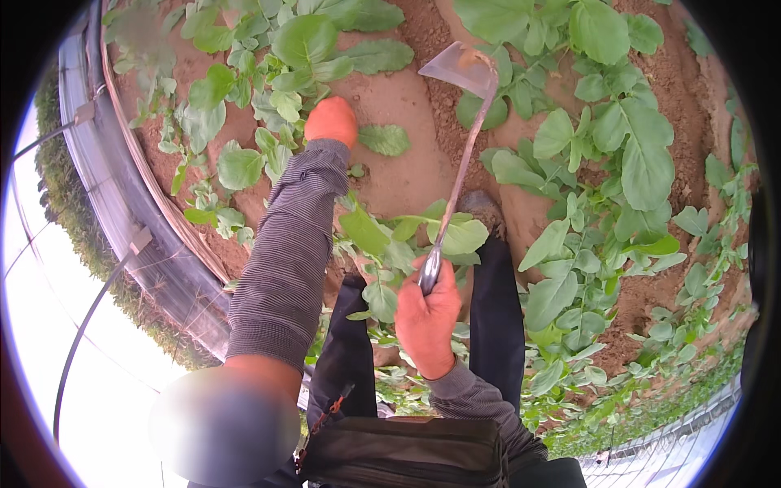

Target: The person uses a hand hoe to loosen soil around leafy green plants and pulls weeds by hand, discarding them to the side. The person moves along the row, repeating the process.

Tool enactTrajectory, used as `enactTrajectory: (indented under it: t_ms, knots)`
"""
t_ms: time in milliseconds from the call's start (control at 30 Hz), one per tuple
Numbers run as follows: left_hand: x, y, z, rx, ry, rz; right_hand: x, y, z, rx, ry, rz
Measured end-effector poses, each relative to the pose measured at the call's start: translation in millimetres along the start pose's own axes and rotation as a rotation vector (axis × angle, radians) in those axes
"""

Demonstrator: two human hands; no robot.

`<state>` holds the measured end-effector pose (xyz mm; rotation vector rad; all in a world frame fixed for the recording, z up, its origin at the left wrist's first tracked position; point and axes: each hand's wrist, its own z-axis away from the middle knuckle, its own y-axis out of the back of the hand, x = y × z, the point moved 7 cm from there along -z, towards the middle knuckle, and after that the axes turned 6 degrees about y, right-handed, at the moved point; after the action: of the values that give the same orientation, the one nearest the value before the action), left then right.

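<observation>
My right hand [429,320] is wrapped around the handle of a hand hoe [462,155]. The hoe's thin curved shaft points away from me, and its flat metal blade [454,68] is up near the top, over the soil beside leaves. Further left, my left hand [332,122] reaches down among the broad green leaves of a plant [305,46]. Its back faces me and the fingers are hidden, so a grip on a stem cannot be made out. One toothed leaf [384,140] sticks out just right of that hand.
Leafy plants [647,140] grow along the right. Bare brown soil [396,177] shows between the rows. Plastic sheeting [122,177] with thin hoops edges the bed at left. My shoe [482,210] stands among the plants, and a dark bag [403,451] hangs at my waist.
</observation>
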<state>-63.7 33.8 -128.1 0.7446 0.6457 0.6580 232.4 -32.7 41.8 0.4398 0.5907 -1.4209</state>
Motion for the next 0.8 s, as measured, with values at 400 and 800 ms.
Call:
enactTrajectory:
  t_ms: [400,800]
  knots:
    - [-22,30,27,-0.322,-0.159,0.488,-8,9,-3,-0.039,0.041,-0.009]
    - [32,42,112,-0.662,-0.126,1.107,-12,5,3,-0.059,0.052,0.016]
